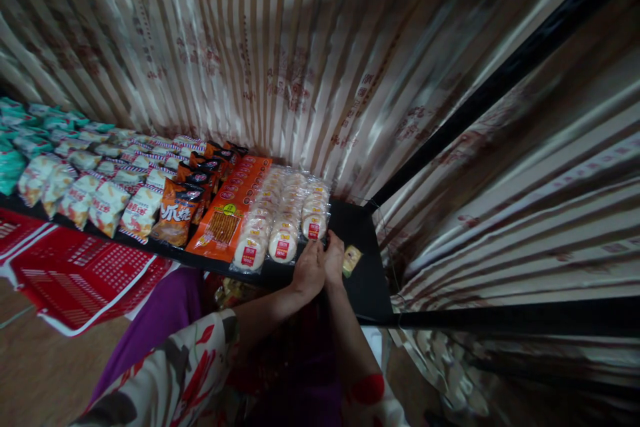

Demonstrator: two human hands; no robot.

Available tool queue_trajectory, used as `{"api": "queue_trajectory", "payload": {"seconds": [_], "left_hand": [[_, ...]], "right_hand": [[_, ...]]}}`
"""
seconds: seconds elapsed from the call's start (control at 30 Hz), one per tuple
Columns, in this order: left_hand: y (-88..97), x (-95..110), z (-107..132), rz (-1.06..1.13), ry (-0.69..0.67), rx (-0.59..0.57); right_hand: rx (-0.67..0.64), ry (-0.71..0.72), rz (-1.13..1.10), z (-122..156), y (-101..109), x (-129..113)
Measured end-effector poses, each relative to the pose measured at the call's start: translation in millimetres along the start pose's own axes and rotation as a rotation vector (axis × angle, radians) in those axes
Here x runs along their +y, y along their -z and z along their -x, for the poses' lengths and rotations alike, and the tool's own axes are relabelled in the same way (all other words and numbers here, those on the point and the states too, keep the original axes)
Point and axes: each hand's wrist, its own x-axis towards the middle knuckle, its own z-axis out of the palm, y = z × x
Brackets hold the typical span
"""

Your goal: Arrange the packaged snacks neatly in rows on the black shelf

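My left hand and my right hand are side by side at the shelf's front edge, fingers closed. They meet the lower edge and right corner of a clear-wrapped round rice cracker packet with a red label, front one of the right-hand row. Their fingertips are partly hidden. Two more rows of such white rice cracker packets stand to the left of my hands. A small yellow-green packet lies alone on the black shelf, just right of my right hand.
Left along the shelf are an orange snack bag, orange-black packets, several white packets and green packets. Red baskets sit below left. A striped curtain hangs behind; a black post slants at right.
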Motion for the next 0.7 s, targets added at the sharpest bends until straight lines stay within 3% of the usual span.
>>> {"api": "queue_trajectory", "payload": {"seconds": [0.37, 0.7], "left_hand": [[8.9, -0.8, 22.5, 0.018, 0.003, 0.012], [9.2, -7.5, 18.3, 0.086, 0.101, 0.01]], "right_hand": [[0.064, 0.061, -0.079, 16.6, -7.0, 6.4], [0.053, 0.055, -0.028, 17.7, -11.7, 8.2]]}}
